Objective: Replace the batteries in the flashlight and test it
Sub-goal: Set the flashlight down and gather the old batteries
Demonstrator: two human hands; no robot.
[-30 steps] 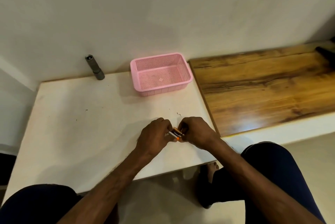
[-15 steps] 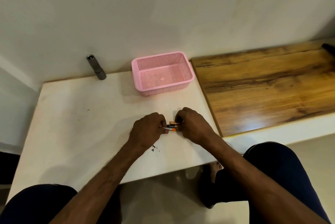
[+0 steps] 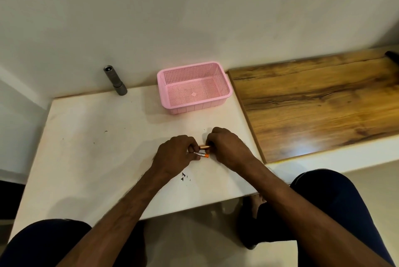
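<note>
A grey metal flashlight (image 3: 114, 82) stands upright at the back left of the white table, against the wall. My left hand (image 3: 174, 155) and my right hand (image 3: 227, 148) meet low over the table's middle right. Between them lie two small batteries. The nearer battery (image 3: 201, 154) is silver with an orange end and sits in my left fingers. The copper-coloured battery (image 3: 204, 147) behind it is pinched by my right fingers, and my left fingertips touch its other end.
An empty pink mesh basket (image 3: 162, 85) stands at the back of the white table (image 3: 97, 148). A wooden board (image 3: 319, 104) adjoins on the right. Small dark specks (image 3: 184, 177) lie near my left wrist. My knees show below the table's front edge.
Both hands moved a little away from me along the table, and the two batteries now lie side by side between my fingers instead of bunched together.
</note>
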